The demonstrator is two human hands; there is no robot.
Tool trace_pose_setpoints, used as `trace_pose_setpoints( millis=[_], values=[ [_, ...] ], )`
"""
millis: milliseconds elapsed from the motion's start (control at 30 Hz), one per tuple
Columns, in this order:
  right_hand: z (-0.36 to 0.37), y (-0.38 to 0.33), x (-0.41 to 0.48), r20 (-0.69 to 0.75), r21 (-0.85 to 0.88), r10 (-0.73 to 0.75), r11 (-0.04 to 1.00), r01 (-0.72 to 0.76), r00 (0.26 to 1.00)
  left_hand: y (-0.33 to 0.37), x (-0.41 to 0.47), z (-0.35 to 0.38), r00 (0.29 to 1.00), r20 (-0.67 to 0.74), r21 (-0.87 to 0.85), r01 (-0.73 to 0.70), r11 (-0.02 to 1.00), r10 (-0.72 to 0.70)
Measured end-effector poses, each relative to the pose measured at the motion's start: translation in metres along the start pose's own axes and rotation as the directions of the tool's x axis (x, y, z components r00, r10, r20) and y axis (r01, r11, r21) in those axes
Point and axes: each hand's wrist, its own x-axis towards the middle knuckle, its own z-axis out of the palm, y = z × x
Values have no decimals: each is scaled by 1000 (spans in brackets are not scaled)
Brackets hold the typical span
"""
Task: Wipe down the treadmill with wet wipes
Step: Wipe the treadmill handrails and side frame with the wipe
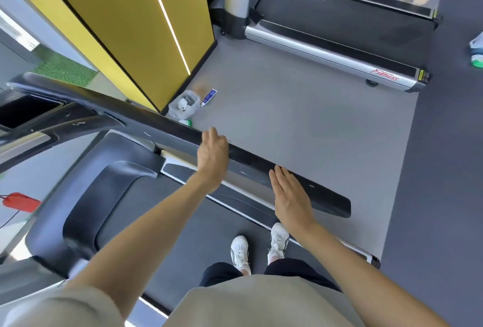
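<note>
**While hands rest on rail, no wipe seen**

Although I stand on the dark grey treadmill belt (pixel 209 222), I judge the wiping barely begun. My left hand (pixel 213 155) curls over the long glossy black handrail (pixel 321 196); my right hand (pixel 290 196) lies flat, fingers straight, against it. No wet wipe shows in either. A clear plastic bag of white scraps (pixel 184 104) sits on the grey floor (pixel 287 107), well apart.

Grey floor (pixel 287 107); yellow panelled wall (pixel 109 13) with a lit white strip (pixel 167 16); green turf (pixel 65 69) beyond.
</note>
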Motion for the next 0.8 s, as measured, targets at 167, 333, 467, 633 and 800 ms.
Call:
trace_pose_setpoints(
  millis=[167, 333, 467, 633, 800],
  values=[
    [-5, -3, 2, 30, -18, 4, 1000, -4, 1000, 49, -26, 22, 926, 89, -225, -340, 913, 367],
    [-13, 7, -10, -22, -65, 89, 994, -91, 996, 14, -7, -2, 962, -59, -238, -273, 932, 267],
    [-13, 7, -11, -41, -33, 205, 978, -206, 978, 15, -3, 2, 998, -18, -48, -61, 997, 60],
    [-18, 0, -13, -38, -36, 221, 974, -222, 975, 64, -31, 22, 962, 62, -144, -257, 956, 267],
    [-14, 6, -21, 0, -53, 198, 979, -198, 980, 51, -18, 7, 908, 19, -229, -404, 886, 419]
  ],
)
